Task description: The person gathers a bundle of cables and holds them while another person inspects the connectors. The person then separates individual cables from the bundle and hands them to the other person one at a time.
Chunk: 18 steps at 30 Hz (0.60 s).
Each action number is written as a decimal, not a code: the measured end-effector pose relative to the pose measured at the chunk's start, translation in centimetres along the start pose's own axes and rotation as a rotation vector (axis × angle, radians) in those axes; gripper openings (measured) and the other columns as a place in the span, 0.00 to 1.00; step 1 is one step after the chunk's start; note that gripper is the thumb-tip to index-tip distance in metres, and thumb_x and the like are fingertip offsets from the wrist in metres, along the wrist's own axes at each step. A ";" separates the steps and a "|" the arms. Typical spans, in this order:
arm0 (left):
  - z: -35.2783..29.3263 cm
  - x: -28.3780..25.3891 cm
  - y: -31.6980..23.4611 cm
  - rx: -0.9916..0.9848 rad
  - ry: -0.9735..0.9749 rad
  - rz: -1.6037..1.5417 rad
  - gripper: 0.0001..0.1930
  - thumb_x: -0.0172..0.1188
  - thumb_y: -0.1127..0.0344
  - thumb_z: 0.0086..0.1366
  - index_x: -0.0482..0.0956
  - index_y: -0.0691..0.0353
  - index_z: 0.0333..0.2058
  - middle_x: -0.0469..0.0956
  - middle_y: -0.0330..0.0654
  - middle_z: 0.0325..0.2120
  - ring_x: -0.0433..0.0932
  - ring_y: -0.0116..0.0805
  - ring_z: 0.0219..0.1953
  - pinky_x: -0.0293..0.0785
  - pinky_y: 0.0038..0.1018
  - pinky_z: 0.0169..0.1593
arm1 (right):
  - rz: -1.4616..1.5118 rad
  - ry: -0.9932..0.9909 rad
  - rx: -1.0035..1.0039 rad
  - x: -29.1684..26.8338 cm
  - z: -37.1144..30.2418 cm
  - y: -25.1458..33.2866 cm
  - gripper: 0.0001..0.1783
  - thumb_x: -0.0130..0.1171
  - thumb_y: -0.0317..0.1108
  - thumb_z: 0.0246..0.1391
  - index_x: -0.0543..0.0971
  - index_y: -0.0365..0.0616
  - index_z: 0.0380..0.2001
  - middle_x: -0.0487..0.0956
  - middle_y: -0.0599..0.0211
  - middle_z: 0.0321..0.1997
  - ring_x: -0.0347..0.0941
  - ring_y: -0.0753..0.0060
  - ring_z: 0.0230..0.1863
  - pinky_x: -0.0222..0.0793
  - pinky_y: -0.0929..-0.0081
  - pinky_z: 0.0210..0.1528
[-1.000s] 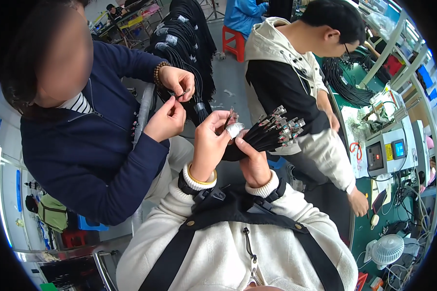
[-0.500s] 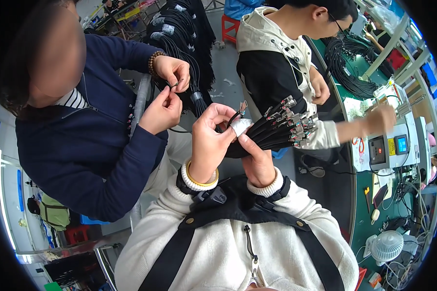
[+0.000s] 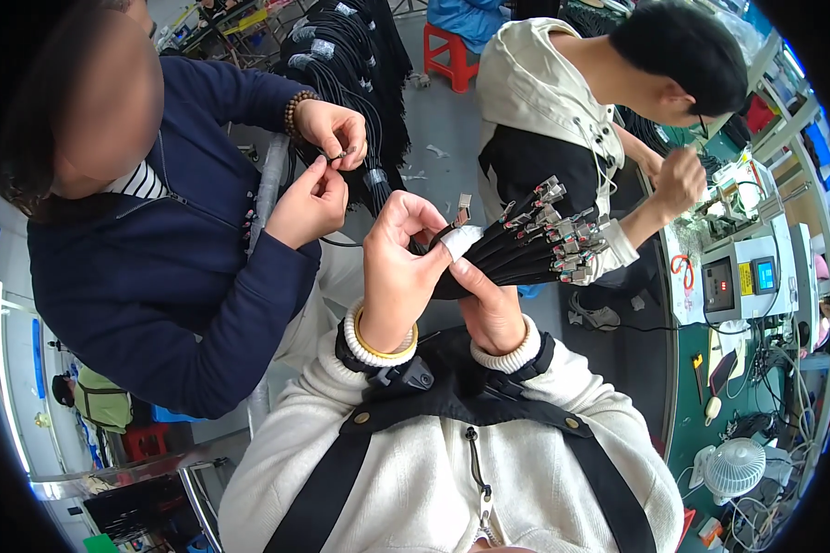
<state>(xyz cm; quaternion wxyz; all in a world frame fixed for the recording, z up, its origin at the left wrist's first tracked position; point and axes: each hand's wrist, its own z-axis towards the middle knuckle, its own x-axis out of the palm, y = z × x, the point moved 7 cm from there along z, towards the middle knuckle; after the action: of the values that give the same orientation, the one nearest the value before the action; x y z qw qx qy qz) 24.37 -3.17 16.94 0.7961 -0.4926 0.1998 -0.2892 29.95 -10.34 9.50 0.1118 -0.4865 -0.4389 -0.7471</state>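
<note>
A thick bundle of black cables [image 3: 503,264] fans out to the right, its metal connector ends [image 3: 563,235] bunched together. My right hand [image 3: 489,309] is closed around the bundle from below, thumb on top. With its thumb and fingers my left hand [image 3: 401,253] pinches one cable, whose metal connector [image 3: 464,205] sticks up beyond the fingertips. A whitish, shiny wrap [image 3: 459,241] lies between my two thumbs, against the cables. The part of the bundle behind my left hand is mostly hidden.
On the left a person in a navy jacket [image 3: 194,267] works a small dark piece with both hands. A person in a cream hood [image 3: 553,83] leans over the green bench [image 3: 687,369] at right, beside a machine [image 3: 742,276] and a white fan [image 3: 735,468]. Black cables [image 3: 341,83] hang behind.
My hands have barely moved and keep their hold. The person at right has leaned farther over the bench and drawn the reaching hand back from the machine.
</note>
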 end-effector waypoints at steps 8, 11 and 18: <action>5.3 -2.7 1.8 -0.053 0.030 -0.060 0.11 0.61 0.81 0.48 0.68 0.64 0.28 0.71 0.33 0.22 0.66 0.14 0.22 0.62 0.12 0.26 | -0.060 0.038 0.040 1.5 5.2 -2.3 0.20 0.56 0.29 0.48 0.67 0.40 0.46 0.70 0.67 0.45 0.66 0.72 0.48 0.59 0.71 0.53; 6.3 -3.1 2.1 -0.126 0.074 -0.073 0.09 0.60 0.80 0.50 0.71 0.66 0.30 0.75 0.36 0.25 0.70 0.16 0.25 0.65 0.12 0.28 | -0.057 0.039 0.036 1.3 6.0 -2.7 0.19 0.55 0.31 0.48 0.67 0.40 0.45 0.71 0.67 0.44 0.66 0.72 0.47 0.59 0.71 0.52; 5.5 -1.6 2.1 -0.363 0.265 -0.297 0.08 0.55 0.74 0.56 0.74 0.69 0.35 0.78 0.42 0.28 0.74 0.21 0.28 0.68 0.15 0.33 | 0.036 -0.024 0.025 1.9 5.5 -1.7 0.13 0.58 0.30 0.46 0.69 0.40 0.35 0.72 0.68 0.34 0.67 0.75 0.38 0.61 0.76 0.45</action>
<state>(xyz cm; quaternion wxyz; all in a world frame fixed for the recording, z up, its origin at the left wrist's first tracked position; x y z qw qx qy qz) 27.04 2.32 17.55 0.6103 -0.6092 0.2764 -0.4242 31.46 -4.70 10.91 0.1259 -0.5019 -0.4407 -0.7335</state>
